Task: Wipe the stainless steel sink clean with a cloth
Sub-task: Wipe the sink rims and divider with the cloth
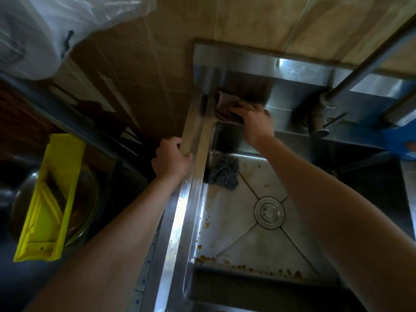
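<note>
The stainless steel sink (193,167) fills the middle and right of the head view, its basin floor marked with brown stains and crumbs. A brownish cloth (225,104) lies on the sink's back left corner ledge. My right hand (254,122) presses on the cloth there, fingers spread over it. My left hand (171,159) grips the left outer edge of the sink rim, fingers curled over it.
A dark scouring pad (222,172) lies in the basin's back left corner, near the round drain (269,212). The faucet (326,102) rises at the back right. A yellow slicer (49,199) rests on a glass bowl at left. A plastic bag (56,30) hangs upper left.
</note>
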### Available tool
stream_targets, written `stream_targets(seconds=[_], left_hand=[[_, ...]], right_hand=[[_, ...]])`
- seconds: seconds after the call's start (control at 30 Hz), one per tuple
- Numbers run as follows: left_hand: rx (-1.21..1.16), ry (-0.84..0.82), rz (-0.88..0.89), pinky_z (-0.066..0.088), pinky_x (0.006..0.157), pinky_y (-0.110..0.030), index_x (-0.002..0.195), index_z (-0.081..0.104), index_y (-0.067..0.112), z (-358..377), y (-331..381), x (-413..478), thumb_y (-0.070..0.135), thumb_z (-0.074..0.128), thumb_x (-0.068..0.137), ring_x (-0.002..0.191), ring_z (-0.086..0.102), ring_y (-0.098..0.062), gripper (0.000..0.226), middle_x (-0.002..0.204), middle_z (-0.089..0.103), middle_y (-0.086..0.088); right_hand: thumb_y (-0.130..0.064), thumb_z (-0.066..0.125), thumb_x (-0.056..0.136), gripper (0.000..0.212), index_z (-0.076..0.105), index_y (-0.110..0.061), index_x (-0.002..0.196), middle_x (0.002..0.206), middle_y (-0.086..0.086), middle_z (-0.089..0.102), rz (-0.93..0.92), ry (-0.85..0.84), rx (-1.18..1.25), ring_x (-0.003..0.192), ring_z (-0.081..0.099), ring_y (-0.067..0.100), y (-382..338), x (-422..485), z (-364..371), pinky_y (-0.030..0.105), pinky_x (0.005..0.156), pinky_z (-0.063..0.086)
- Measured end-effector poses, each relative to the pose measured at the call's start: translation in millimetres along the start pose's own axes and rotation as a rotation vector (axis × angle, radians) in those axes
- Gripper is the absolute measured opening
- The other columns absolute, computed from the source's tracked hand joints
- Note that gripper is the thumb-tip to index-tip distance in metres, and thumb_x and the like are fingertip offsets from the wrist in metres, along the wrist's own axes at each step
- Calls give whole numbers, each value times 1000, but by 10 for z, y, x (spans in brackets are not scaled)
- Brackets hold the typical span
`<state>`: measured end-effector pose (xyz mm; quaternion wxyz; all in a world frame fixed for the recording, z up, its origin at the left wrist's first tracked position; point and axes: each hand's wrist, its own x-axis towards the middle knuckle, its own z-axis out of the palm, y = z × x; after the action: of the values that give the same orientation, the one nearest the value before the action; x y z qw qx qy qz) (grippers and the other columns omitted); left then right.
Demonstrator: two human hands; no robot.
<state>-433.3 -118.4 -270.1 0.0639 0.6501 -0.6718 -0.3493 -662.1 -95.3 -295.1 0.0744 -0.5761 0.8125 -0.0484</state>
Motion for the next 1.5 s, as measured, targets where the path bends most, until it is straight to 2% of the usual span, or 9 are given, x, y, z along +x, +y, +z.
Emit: stream_targets(seconds=[0.17,0.33,0.47,0.6,0.77,0.97,1.07,1.2,1.5], left_hand=[[-35,8,-11,43,95,-50,121,57,22,16,2,-3,24,71,82,111,54,-28,42,126,53,-2],[-19,15,-18,42,97,-50,126,53,22,49,-7,3,24,71,83,116,52,-28,47,131,49,-3],[-23,19,-14,42,96,-48,126,53,23,56,-30,18,26,71,82,116,52,-28,47,130,50,-3],[6,29,39,44,93,-48,127,54,22,60,-74,5,30,69,82,114,53,-30,48,126,53,-6],[68,3,96,46,89,-48,123,57,20,25,-77,-29,31,65,84,109,53,-35,41,120,53,-11],[66,-78,105,41,98,-48,144,31,18,-34,-303,-198,43,58,88,125,42,-34,68,139,41,-14],[30,-93,112,41,99,-50,144,32,19,-77,-454,-348,44,55,88,124,43,-33,65,138,42,-12],[1,-97,123,42,96,-47,141,38,18,-131,-590,-533,42,56,88,121,46,-30,60,134,47,-13],[-38,-128,95,46,93,-43,135,46,21,-166,-881,-923,45,66,80,115,51,-27,63,126,52,-8]], right_hand=[[6,50,78,67,52,-36,131,147,-13,40,210,88,96,129,37,30,576,-279,-41,53,104,33],[5,49,79,62,57,-34,126,142,-10,47,229,143,160,124,43,31,503,-253,-33,46,96,42],[-2,49,84,57,54,-37,129,144,-11,44,134,102,117,125,43,30,100,-94,39,44,97,41],[-5,49,85,59,49,-37,134,147,-8,40,40,38,111,127,39,30,-456,111,123,53,101,39],[-2,50,85,56,53,-35,130,140,-3,48,51,36,181,125,41,30,-678,165,120,53,97,41],[2,50,84,57,55,-34,127,128,2,58,0,64,219,118,46,31,-708,16,99,53,96,43],[0,52,85,54,57,-34,125,115,5,62,4,91,283,111,50,31,-758,-159,130,45,86,45],[-2,57,84,52,57,-32,127,120,1,63,-31,115,358,100,56,28,-847,-481,220,28,67,40],[-3,58,82,54,57,-32,127,121,1,60,-69,99,384,89,56,32,-1028,-1122,303,36,62,51]])
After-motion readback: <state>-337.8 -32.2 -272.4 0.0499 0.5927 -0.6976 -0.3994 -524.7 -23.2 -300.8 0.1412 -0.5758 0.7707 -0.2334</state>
